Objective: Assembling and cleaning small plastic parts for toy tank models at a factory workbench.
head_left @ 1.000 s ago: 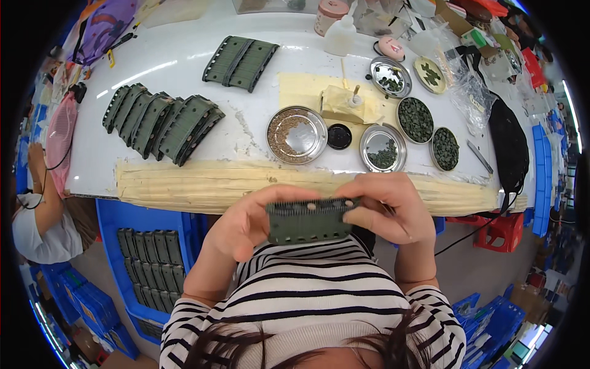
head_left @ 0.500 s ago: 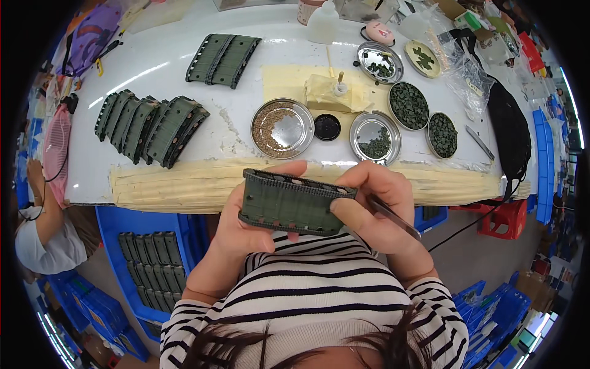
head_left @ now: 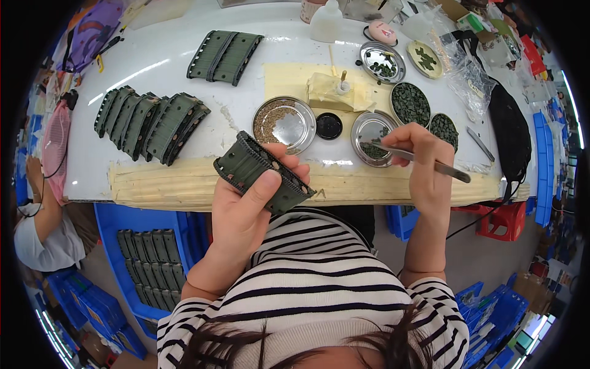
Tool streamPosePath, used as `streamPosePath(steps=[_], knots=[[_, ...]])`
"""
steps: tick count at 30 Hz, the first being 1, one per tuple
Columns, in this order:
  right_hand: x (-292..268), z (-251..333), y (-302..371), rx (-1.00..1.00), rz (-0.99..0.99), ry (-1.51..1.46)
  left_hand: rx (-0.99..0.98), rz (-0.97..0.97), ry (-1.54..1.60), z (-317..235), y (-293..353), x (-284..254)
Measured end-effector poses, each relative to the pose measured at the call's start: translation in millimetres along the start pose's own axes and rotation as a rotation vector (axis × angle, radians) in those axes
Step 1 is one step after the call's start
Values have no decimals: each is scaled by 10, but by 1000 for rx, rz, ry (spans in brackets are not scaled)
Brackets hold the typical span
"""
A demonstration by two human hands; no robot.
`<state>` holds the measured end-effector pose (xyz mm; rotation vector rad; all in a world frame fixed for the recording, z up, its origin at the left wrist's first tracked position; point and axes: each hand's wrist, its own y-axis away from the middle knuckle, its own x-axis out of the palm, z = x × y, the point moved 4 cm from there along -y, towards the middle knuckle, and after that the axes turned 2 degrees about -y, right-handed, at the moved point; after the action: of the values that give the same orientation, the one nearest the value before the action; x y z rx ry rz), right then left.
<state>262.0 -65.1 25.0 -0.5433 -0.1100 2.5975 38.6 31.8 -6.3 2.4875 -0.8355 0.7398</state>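
so: right hand (head_left: 430,163) at the metal dish (head_left: 367,130), left hand (head_left: 241,209) round a curved green piece (head_left: 249,163)

closest to the striped top (head_left: 319,280), the left hand is closed on the piece, thumb across its face and fingers behind. the piece is held up off the counter (head_left: 160,77), tilted, its long axis slanting from upper left to lower right, a toothed strip along its upper right edge.

the right hand pinches steel tweezers (head_left: 452,171), whose tips point left into the metal dish, by some small green bits (head_left: 372,149); whether they grip a bit, i cannot tell. the dish lies ahead and to the right of the piece, so the right hand is the nearer to it, and tips and piece are well apart.

the counter is white and glossy, its near edge covered with yellowish tape (head_left: 184,190). beyond that, a dish of tan bits (head_left: 290,130) stands left of a small black dish (head_left: 329,126), a wrapped block (head_left: 326,95) behind them. heaps of dark green chips (head_left: 410,103) sit to the right; more curved pieces (head_left: 132,123) overlap on the left. a white bottle (head_left: 326,24) stands farther back.

away below the counter, a blue crate (head_left: 150,218) holds rows of similar pieces; a red stool (head_left: 504,224) is off right, another person's arm (head_left: 49,203) far left.
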Motion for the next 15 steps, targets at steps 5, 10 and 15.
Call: streamPosePath(steps=[5, 10, 15], knots=[[125, -33, -15, -80, -88, 71, 21, 44, 31, 6, -36, 12], [131, -20, -3, -11, -74, 165, 58, 47, -39, -69, -30, 80], [181, -4, -14, -89, -62, 272, 42, 76, -58, 1, -10, 41]])
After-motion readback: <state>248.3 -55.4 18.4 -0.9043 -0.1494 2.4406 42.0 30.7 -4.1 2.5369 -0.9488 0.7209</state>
